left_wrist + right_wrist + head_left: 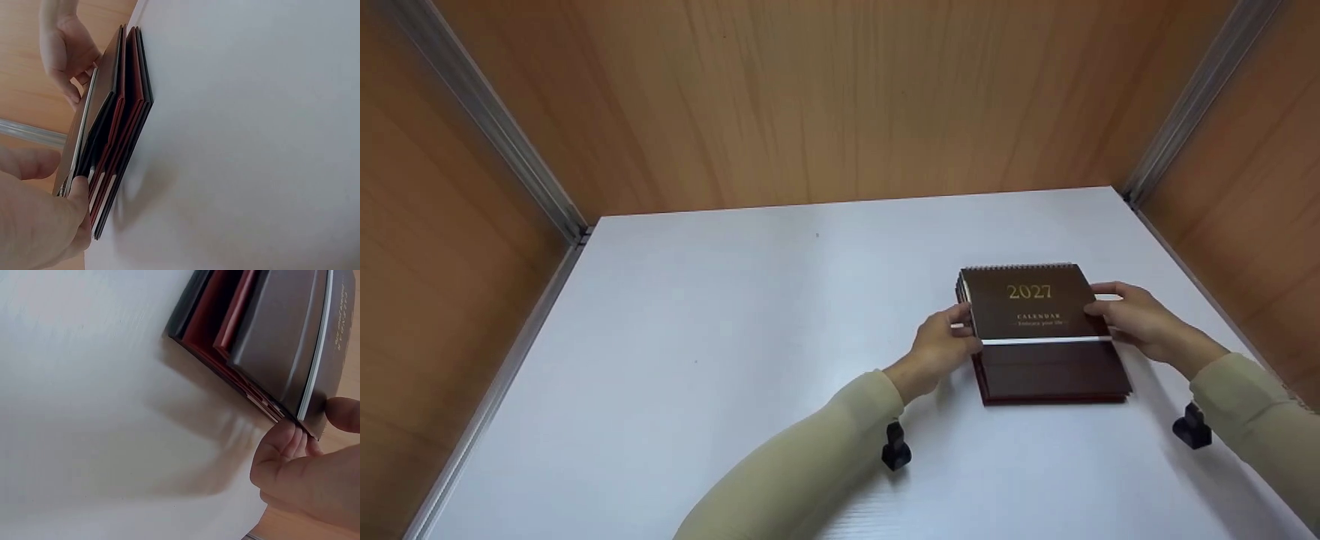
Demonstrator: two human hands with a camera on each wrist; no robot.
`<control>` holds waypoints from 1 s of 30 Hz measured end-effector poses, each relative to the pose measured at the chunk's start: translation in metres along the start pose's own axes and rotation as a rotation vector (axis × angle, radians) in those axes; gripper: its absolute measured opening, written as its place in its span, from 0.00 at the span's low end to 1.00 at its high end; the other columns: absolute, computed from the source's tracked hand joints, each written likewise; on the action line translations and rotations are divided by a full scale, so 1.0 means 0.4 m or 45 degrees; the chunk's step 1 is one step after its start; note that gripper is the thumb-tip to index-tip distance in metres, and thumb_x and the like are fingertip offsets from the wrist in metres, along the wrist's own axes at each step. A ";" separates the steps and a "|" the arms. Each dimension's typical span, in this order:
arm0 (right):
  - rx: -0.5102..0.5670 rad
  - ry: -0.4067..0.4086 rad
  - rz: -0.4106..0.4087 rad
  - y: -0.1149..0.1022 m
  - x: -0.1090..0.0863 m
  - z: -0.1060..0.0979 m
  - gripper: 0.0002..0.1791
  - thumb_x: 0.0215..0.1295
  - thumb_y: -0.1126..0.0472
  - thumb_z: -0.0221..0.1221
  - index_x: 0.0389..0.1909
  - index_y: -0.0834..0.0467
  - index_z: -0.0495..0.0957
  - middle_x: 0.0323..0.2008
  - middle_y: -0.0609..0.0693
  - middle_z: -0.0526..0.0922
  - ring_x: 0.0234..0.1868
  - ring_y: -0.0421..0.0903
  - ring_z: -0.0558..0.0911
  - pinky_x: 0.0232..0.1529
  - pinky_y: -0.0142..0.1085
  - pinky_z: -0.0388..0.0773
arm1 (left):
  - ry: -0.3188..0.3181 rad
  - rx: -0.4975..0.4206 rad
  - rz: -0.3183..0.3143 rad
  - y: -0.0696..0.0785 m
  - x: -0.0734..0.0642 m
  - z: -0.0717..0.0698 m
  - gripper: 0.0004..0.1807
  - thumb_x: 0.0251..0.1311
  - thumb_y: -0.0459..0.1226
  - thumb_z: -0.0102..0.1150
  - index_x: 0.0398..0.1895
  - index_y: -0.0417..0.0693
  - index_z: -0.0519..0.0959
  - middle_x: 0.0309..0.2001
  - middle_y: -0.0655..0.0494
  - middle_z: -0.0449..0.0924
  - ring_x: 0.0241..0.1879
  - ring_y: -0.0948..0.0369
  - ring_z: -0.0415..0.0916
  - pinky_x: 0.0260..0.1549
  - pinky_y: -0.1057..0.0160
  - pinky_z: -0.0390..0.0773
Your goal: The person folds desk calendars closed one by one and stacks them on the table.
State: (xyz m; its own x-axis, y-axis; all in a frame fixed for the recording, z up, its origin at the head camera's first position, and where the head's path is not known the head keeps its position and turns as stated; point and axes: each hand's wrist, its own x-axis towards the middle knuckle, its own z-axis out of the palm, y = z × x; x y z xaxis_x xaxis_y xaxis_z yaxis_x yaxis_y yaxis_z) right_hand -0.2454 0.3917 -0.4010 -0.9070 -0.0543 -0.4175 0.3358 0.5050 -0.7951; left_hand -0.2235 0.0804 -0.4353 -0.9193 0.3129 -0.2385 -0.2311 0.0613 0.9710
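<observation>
A dark brown desk calendar with gold "2027" lettering and a spiral binding along its far edge lies on top of a stack at the right of the table. Beneath it, the left wrist view shows more dark red and black calendar boards, slightly fanned apart. My left hand grips the top calendar's left edge between thumb and fingers. On the opposite edge, my right hand pinches it, with the thumb over the cover and curled fingers at its underside. How many boards each hand holds is hard to tell.
The white table stretches away to the left of the stack. Wooden panels enclose the back and both sides, with metal rails at the corners. A small black device hangs under each wrist.
</observation>
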 end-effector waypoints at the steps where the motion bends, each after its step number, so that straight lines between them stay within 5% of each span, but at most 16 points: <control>1: -0.002 0.006 -0.002 0.001 0.000 0.001 0.40 0.81 0.58 0.51 0.83 0.69 0.45 0.40 0.37 0.87 0.42 0.32 0.84 0.44 0.32 0.80 | 0.002 -0.001 -0.001 0.000 0.000 0.001 0.37 0.64 0.21 0.63 0.77 0.44 0.71 0.58 0.54 0.80 0.59 0.58 0.82 0.58 0.60 0.84; 9: -0.013 0.030 -0.027 0.009 0.007 0.009 0.40 0.81 0.60 0.52 0.83 0.70 0.45 0.40 0.40 0.86 0.38 0.33 0.83 0.38 0.31 0.80 | 0.014 0.032 -0.031 0.005 -0.003 0.005 0.36 0.64 0.24 0.64 0.77 0.42 0.71 0.56 0.51 0.82 0.57 0.58 0.82 0.58 0.59 0.84; 15: -0.069 0.040 -0.035 0.015 0.006 0.014 0.40 0.81 0.59 0.51 0.83 0.70 0.45 0.45 0.45 0.85 0.41 0.35 0.84 0.43 0.32 0.81 | -0.009 0.078 -0.004 0.006 -0.002 0.004 0.36 0.64 0.24 0.64 0.77 0.42 0.71 0.55 0.54 0.82 0.57 0.59 0.83 0.56 0.58 0.84; 22: -0.134 0.044 -0.058 0.019 0.005 0.021 0.39 0.83 0.56 0.50 0.83 0.71 0.45 0.57 0.59 0.79 0.45 0.37 0.84 0.46 0.31 0.81 | -0.006 0.161 0.035 0.002 0.004 0.003 0.36 0.64 0.25 0.65 0.77 0.47 0.73 0.61 0.52 0.75 0.53 0.61 0.83 0.52 0.60 0.83; 30: -0.150 0.065 -0.072 0.019 0.008 0.024 0.39 0.83 0.58 0.51 0.82 0.72 0.46 0.52 0.58 0.78 0.44 0.36 0.83 0.45 0.28 0.81 | -0.032 0.186 0.024 -0.001 -0.003 0.001 0.38 0.66 0.27 0.65 0.80 0.51 0.69 0.65 0.48 0.68 0.56 0.60 0.82 0.55 0.60 0.83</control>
State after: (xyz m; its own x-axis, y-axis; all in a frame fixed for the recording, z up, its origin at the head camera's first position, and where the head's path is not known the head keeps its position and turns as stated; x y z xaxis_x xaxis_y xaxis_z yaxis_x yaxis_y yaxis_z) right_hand -0.2431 0.3870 -0.4128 -0.9364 -0.0435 -0.3482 0.2541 0.6003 -0.7583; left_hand -0.2224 0.0802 -0.4354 -0.9144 0.3390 -0.2214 -0.1632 0.1918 0.9678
